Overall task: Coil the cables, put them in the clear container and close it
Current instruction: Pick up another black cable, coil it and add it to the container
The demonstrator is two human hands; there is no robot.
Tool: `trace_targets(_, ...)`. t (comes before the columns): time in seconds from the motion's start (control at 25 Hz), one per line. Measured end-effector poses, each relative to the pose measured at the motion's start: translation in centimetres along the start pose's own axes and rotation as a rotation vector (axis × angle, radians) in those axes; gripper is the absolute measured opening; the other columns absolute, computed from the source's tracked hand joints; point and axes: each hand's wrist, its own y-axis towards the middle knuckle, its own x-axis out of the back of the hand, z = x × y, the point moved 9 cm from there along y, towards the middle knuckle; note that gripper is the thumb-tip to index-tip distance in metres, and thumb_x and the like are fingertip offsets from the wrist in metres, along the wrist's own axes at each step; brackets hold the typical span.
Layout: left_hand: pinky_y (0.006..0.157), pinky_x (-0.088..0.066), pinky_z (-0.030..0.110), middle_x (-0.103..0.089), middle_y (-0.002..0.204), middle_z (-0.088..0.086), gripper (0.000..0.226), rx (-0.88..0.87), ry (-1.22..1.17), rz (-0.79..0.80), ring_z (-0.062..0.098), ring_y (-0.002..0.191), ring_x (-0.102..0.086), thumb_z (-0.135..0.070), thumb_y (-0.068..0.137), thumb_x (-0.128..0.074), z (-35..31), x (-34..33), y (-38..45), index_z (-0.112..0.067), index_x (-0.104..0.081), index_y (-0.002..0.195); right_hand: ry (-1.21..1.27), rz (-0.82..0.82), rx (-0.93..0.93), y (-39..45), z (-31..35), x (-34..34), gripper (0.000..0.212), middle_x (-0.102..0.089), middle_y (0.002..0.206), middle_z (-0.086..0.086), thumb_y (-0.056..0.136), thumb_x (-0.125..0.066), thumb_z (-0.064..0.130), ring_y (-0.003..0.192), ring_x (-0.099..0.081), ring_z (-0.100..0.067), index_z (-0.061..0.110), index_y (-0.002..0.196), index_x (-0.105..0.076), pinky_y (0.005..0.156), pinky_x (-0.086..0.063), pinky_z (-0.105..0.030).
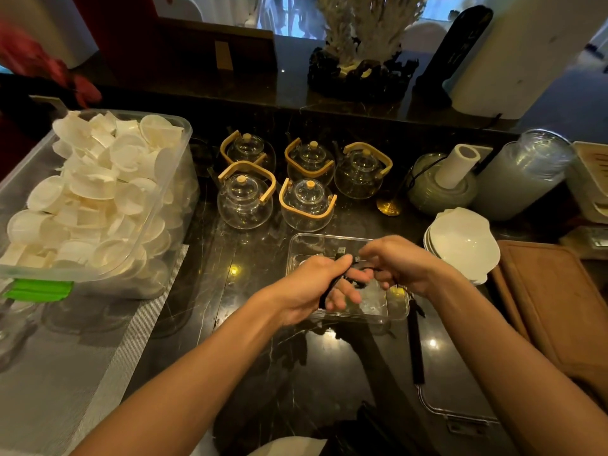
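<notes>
mid-coil: both hands, left [316, 284] and right [399, 266], gripping a black cable [353, 269] above the open clear container [297, 250] at frame centre; lid [460, 414] at lower right, closing still ahead.

— Where are the hands?
— Left hand [316, 284] and right hand [399, 264] both grip a black cable [342, 276] over the clear container [378, 304].
— And the teapots [245, 200]?
— At twelve o'clock from the container; white bowls [464, 245] at three.

Glossy marble counter [263, 340], clear plastic container [388, 311]
</notes>
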Motion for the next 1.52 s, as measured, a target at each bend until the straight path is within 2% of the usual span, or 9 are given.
trace_targets(0.24,0.061,-0.061,0.027,-0.077,0.086,0.016,0.049,-0.091,0.002,-0.252,0.023,0.07,-0.075,-0.036,0.109,-0.035,-0.5,1.5,1.4,0.0,-0.067,0.103,-0.331,-0.311,0.244,-1.7,4.2,-0.8,0.014,-0.061,0.067,-0.005,0.098,-0.051,0.013,0.052,-0.053,-0.015,0.013,0.084,-0.053,0.048,-0.045,-0.029)
trace_targets(0.36,0.058,-0.055,0.025,-0.069,0.066,0.005,0.049,-0.158,-0.055,-0.39,0.019,0.061,-0.066,-0.036,0.108,-0.038,-0.9,3.0,1.8,0.0,-0.068,0.091,-0.194,-0.333,0.335,-3.4,3.3,-3.2,0.01,-0.07,0.084,-0.006,0.102,-0.051,0.011,0.063,-0.062,-0.014,0.017,0.11,-0.05,0.048,-0.046,-0.024)
trace_targets(0.52,0.064,-0.057,0.023,-0.079,0.097,0.007,0.037,-0.233,-0.23,-0.391,0.018,0.087,-0.074,-0.03,0.108,-0.04,-1.0,2.9,1.9,-0.006,-0.068,0.11,0.097,-0.279,0.362,-4.6,0.1,-5.0,0.009,-0.072,0.075,-0.005,0.105,-0.053,0.014,0.048,-0.055,-0.012,0.009,0.112,-0.055,0.046,-0.047,-0.025)
trace_targets(0.64,0.059,-0.054,0.019,-0.07,0.072,0.0,0.036,-0.27,-0.52,-0.328,0.011,0.068,-0.071,-0.023,0.109,-0.038,-1.2,3.3,2.2,0.003,-0.059,0.123,0.16,-0.114,0.252,-4.3,-3.6,-7.0,0.025,-0.062,0.06,-0.005,0.106,-0.054,0.028,0.042,-0.048,-0.012,0.006,0.098,-0.064,0.046,-0.043,-0.025)
trace_targets(0.72,0.045,-0.038,0.016,-0.046,0.053,-0.007,0.036,-0.26,-0.669,-0.244,0.004,0.044,-0.047,-0.024,0.109,-0.036,-1.6,3.3,2.5,0.0,-0.06,0.121,0.215,-0.039,0.177,-3.9,-6.0,-7.8,0.035,-0.049,0.052,0.0,0.104,-0.054,0.038,0.041,-0.038,-0.011,0.011,0.084,-0.064,0.043,-0.035,-0.024)
trace_targets(1.0,0.038,-0.015,0.019,-0.029,0.047,-0.009,0.035,-0.242,-0.859,-0.077,0.005,0.034,-0.024,-0.033,0.107,-0.041,-2.5,2.6,2.0,-0.011,-0.058,0.087,0.812,0.319,0.188,-4.1,-6.6,-8.8,0.033,-0.023,0.061,0.002,0.1,-0.06,0.036,0.047,-0.019,-0.009,0.013,0.078,-0.05,0.04,-0.021,-0.021)
trace_targets(1.12,0.04,-0.013,0.02,-0.029,0.046,-0.008,0.033,-0.209,-0.921,0.09,0.007,0.037,-0.016,-0.03,0.106,-0.041,-2.7,1.2,1.4,-0.014,-0.053,0.08,1.059,0.25,0.074,-2.8,-7.6,-8.5,0.033,-0.035,0.054,0.004,0.078,-0.089,0.025,0.04,-0.033,-0.006,0.008,0.08,-0.06,0.035,-0.033,-0.019)
trace_targets(1.28,0.039,-0.012,0.021,-0.024,0.046,-0.009,0.034,-0.097,-0.901,0.242,0.006,0.038,-0.014,-0.027,0.104,-0.04,-0.8,-1.7,1.1,-0.019,-0.044,0.071,1.076,-0.03,-0.05,-1.3,-8.2,-6.5,0.017,-0.048,0.053,0.003,0.08,-0.077,0.02,0.038,-0.046,-0.006,0.009,0.078,-0.066,0.04,-0.05,-0.02)
trace_targets(1.52,0.039,-0.007,0.021,-0.019,0.044,-0.01,0.037,-0.033,-0.863,0.319,0.006,0.035,-0.013,-0.024,0.098,-0.043,0.3,-3.1,1.0,-0.019,-0.042,0.062,0.858,-0.066,-0.06,-1.2,-7.1,-6.0,0.012,-0.055,0.058,0.002,0.089,-0.072,0.022,0.041,-0.048,-0.003,0.012,0.093,-0.069,0.037,-0.047,-0.016)
